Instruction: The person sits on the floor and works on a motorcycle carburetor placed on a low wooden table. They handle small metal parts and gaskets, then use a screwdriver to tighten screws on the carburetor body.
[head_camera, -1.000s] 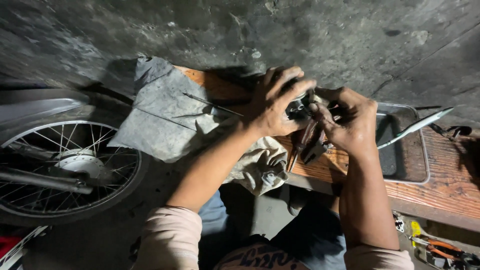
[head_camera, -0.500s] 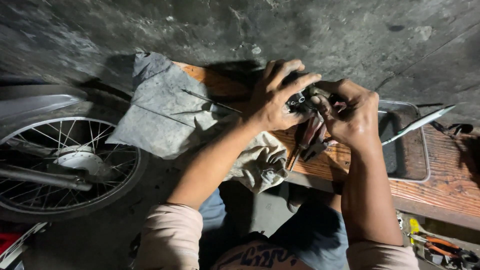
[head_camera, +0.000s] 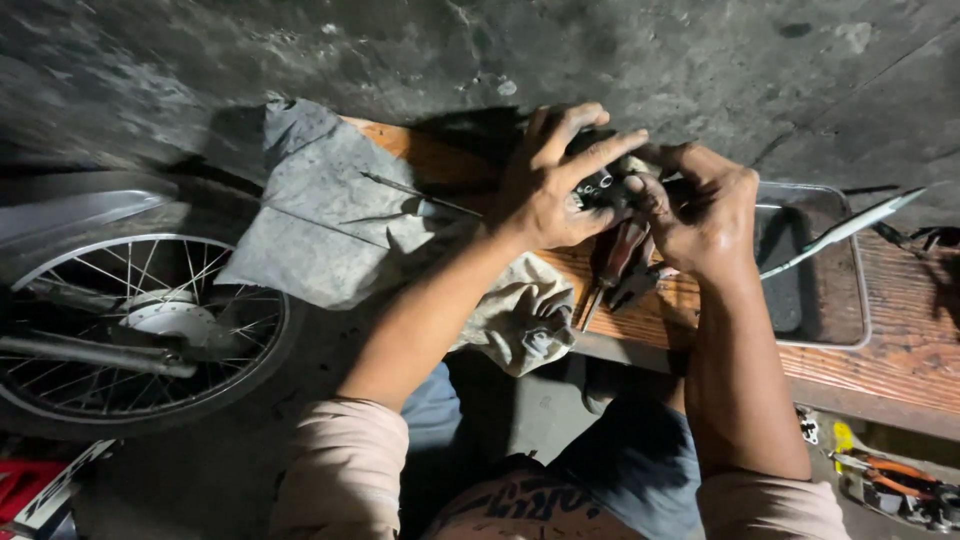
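Note:
Both my hands meet over a wooden bench (head_camera: 900, 330). My left hand (head_camera: 555, 180) wraps its fingers over a small dark metal part (head_camera: 600, 185). My right hand (head_camera: 705, 215) grips the same part from the right side, thumb pressed against it. Most of the part is hidden by my fingers. Under my hands lie red-handled pliers (head_camera: 620, 265) on the bench top. A thin screwdriver (head_camera: 410, 195) rests on a grey cloth (head_camera: 330, 215) just left of my left hand.
A metal tray (head_camera: 815, 270) sits on the bench to the right, with a long shiny blade-like tool (head_camera: 840, 235) across it. A crumpled rag (head_camera: 525, 320) hangs off the bench edge. A spoked motorcycle wheel (head_camera: 130, 330) stands at left. Orange-handled tools (head_camera: 895, 480) lie on the floor at lower right.
Both hands have stayed together on the dark part with only small shifts of the fingers. The view has drifted slightly.

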